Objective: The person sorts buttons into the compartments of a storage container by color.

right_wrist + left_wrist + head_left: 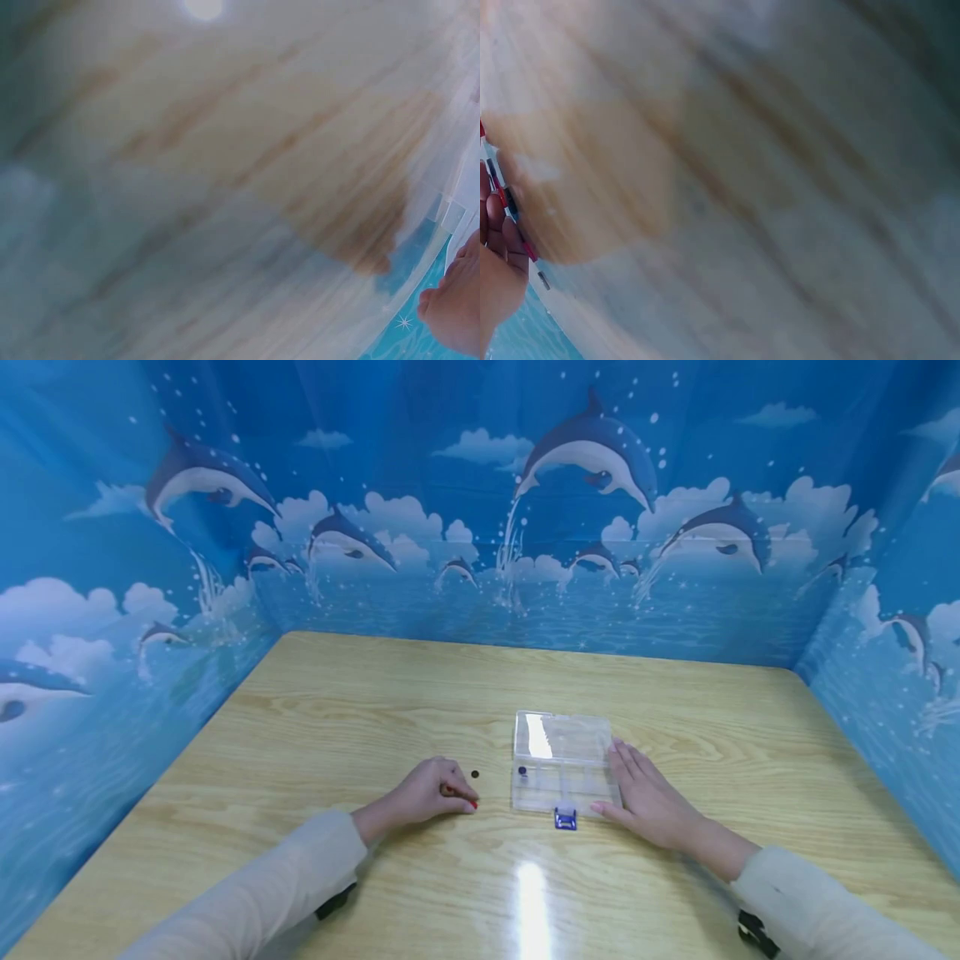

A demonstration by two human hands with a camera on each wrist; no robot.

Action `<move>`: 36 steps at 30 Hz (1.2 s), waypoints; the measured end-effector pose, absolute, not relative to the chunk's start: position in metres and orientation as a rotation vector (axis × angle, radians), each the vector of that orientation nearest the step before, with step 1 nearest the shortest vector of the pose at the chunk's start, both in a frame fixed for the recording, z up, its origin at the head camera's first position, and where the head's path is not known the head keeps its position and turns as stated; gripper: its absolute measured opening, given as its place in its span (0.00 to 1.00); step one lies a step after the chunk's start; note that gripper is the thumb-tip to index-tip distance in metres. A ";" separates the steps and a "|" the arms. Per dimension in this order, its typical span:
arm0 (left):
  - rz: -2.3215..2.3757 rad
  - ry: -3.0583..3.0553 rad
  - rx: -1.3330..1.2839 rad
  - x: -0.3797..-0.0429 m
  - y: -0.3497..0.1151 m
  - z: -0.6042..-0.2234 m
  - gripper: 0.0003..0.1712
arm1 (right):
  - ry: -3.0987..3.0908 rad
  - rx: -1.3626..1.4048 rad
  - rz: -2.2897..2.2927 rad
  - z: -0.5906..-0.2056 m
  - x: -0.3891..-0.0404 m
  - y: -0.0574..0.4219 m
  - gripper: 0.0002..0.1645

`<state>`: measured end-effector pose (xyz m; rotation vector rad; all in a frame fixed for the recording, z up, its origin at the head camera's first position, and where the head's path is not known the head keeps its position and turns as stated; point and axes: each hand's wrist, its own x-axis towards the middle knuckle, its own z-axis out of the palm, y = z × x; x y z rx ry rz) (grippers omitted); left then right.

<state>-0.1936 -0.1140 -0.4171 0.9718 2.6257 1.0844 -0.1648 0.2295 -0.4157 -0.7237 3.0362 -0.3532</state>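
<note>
Just left of a clear plastic compartment box, my left hand pinches a small red piece between thumb and fingers, low over the table. A bit of red also shows inside its curled fingers. Beyond the fingertips a small dark disc lies on the wood. The box's clear lid is folded back, and one dark round piece sits in a left compartment. My right hand rests along the box's right side, fingers straight and thumb at the front corner.
A blue latch sticks out from the box's front edge. The wooden table reaches back to a dolphin-print curtain that also stands at both sides. Both wrist views show mostly blurred tabletop.
</note>
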 end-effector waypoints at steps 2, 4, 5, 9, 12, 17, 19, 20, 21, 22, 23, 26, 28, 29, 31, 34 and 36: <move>1.084 2.631 0.977 -0.194 -0.114 -0.418 0.09 | 3.027 -0.711 -0.363 -0.416 -0.165 0.230 0.51; 1.088 2.635 0.981 -0.194 -0.114 -0.419 0.08 | 3.026 -0.709 -0.367 -0.416 -0.165 0.230 0.52; 1.091 2.636 0.981 -0.194 -0.114 -0.419 0.08 | 3.025 -0.709 -0.368 -0.416 -0.165 0.230 0.52; 1.104 2.645 1.003 -0.195 -0.113 -0.420 0.07 | 3.025 -0.709 -0.365 -0.416 -0.165 0.230 0.52; 1.112 2.648 1.017 -0.195 -0.113 -0.421 0.05 | 3.031 -0.711 -0.358 -0.416 -0.164 0.230 0.52; 1.125 2.641 0.996 -0.195 -0.112 -0.422 0.04 | 3.038 -0.721 -0.348 -0.418 -0.165 0.230 0.51; 1.129 2.641 0.987 -0.195 -0.112 -0.422 0.04 | 3.042 -0.727 -0.344 -0.417 -0.165 0.230 0.51; 1.128 2.642 0.982 -0.195 -0.112 -0.422 0.04 | 3.044 -0.729 -0.341 -0.417 -0.165 0.230 0.51; 1.130 2.642 0.978 -0.195 -0.112 -0.422 0.04 | 3.049 -0.738 -0.340 -0.417 -0.164 0.230 0.51; 1.130 2.642 0.972 -0.195 -0.112 -0.421 0.04 | 3.052 -0.739 -0.340 -0.417 -0.164 0.230 0.51; 1.131 2.644 0.965 -0.195 -0.112 -0.421 0.04 | 3.055 -0.742 -0.337 -0.417 -0.164 0.230 0.51; 1.125 2.652 0.949 -0.195 -0.112 -0.420 0.04 | 3.061 -0.752 -0.332 -0.417 -0.164 0.230 0.51; 1.123 2.659 0.944 -0.195 -0.112 -0.420 0.04 | 3.065 -0.757 -0.331 -0.417 -0.164 0.230 0.51; 1.122 2.663 0.947 -0.195 -0.112 -0.420 0.04 | 3.066 -0.759 -0.329 -0.417 -0.164 0.230 0.51; 1.118 2.671 0.957 -0.194 -0.112 -0.420 0.05 | 3.071 -0.765 -0.332 -0.417 -0.164 0.230 0.51; 1.114 2.681 0.971 -0.194 -0.113 -0.419 0.05 | 3.068 -0.757 -0.338 -0.417 -0.164 0.230 0.51; 1.111 2.684 0.971 -0.194 -0.113 -0.419 0.05 | 3.063 -0.752 -0.338 -0.417 -0.165 0.230 0.51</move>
